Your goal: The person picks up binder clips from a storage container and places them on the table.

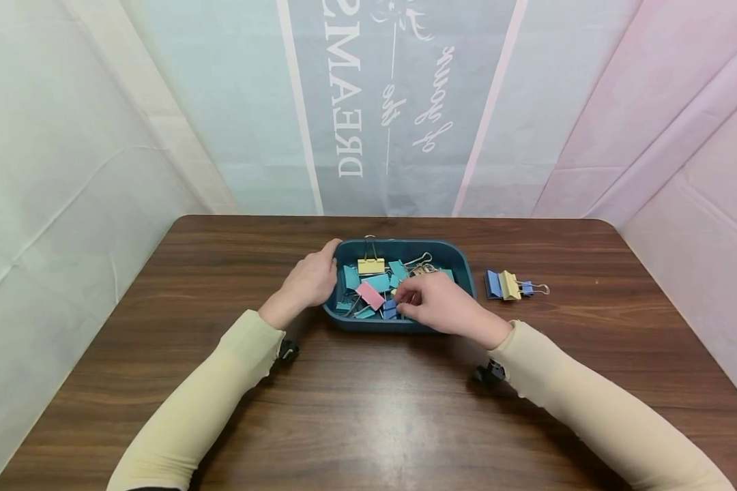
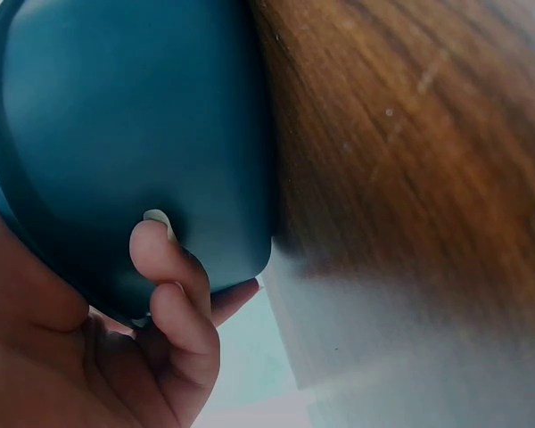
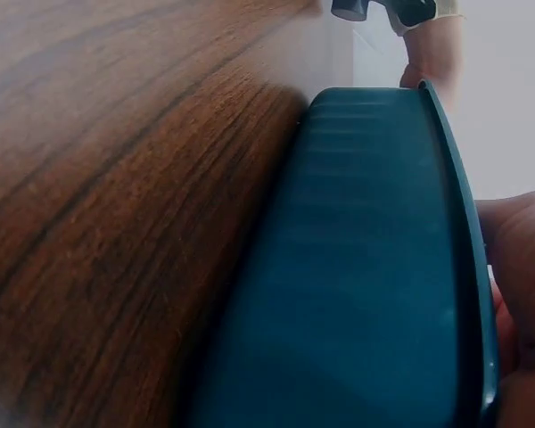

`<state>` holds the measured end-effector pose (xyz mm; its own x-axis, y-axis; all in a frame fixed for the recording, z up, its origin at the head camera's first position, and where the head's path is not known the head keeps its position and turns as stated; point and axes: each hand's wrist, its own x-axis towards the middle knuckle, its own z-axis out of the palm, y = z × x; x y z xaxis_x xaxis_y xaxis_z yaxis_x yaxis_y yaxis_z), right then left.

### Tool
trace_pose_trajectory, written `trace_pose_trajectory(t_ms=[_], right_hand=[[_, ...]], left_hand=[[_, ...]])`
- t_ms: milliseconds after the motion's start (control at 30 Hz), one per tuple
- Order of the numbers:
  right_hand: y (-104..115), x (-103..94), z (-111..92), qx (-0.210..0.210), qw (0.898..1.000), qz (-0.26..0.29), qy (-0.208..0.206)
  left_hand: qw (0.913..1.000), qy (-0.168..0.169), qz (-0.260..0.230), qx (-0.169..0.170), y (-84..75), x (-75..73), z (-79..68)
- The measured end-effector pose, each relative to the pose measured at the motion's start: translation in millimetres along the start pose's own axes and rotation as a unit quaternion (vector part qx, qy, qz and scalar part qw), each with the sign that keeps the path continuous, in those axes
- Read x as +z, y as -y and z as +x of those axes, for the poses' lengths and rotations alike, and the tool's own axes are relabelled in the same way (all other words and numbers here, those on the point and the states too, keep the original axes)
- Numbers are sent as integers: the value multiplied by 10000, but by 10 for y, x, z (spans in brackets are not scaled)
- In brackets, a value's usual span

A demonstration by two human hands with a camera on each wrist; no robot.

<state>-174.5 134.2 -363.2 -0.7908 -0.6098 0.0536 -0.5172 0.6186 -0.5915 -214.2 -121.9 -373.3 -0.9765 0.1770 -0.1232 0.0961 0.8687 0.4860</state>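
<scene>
A dark teal plastic basket (image 1: pixel 399 326) stands on the table, holding many binder clips. My left hand (image 1: pixel 310 276) grips its left end; in the left wrist view, curled fingers (image 2: pixel 165 254) lie against the outer wall. Over the front right part, my right hand (image 1: pixel 439 303) reaches inside with bent fingers, beside a blue binder clip (image 1: pixel 389 309). Whether those fingertips pinch a clip cannot be made out, since the basket wall (image 3: pixel 357 267) hides them in the right wrist view. A pink clip (image 1: pixel 370 296) and a yellow clip (image 1: pixel 371 266) lie among teal ones.
To the right of the basket, a blue clip (image 1: pixel 493 285), a yellow clip (image 1: pixel 510 286) and a smaller blue clip (image 1: pixel 527 288) lie in a row on the brown wooden table (image 1: pixel 368 409). A printed curtain (image 1: pixel 405 102) hangs behind the table's far edge.
</scene>
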Motion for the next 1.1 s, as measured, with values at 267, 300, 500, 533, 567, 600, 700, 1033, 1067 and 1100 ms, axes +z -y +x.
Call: trace_pose_trajectory(t_ms=[267,300,500,533,567,600,700,1033,1067,1100], right_hand=[[0,-31,-1,463,9978,481,-5],[-3,-38,-4,518,9968,612,-9],[-31,-85,-19,755,9879,1352,-36],[-36,-90,-21,773,9864,1450,-47],[-42,-94,-21,796,9849,1537,-57],[-46,-99,-21,817,9833,1625,-69],[-50,-117,-27,858,9791,1842,-111],[-14,-294,-77,938,9705,2197,-334],[-12,-321,-89,930,9705,2193,-384],[-13,-350,-102,926,9698,2217,-420]], left_hand=[[10000,-6,-14,7,8,-1,-10],[10000,-4,-17,6,8,-1,-9],[10000,13,0,-6,11,3,-1],[10000,18,0,-16,12,5,1],[10000,23,-5,-23,11,7,2],[10000,27,-14,-29,11,9,4],[10000,33,-41,-40,8,14,7],[10000,-60,-66,35,-1,11,-2],[10000,-55,-71,30,-1,12,-3],[10000,-43,-80,25,0,14,-2]])
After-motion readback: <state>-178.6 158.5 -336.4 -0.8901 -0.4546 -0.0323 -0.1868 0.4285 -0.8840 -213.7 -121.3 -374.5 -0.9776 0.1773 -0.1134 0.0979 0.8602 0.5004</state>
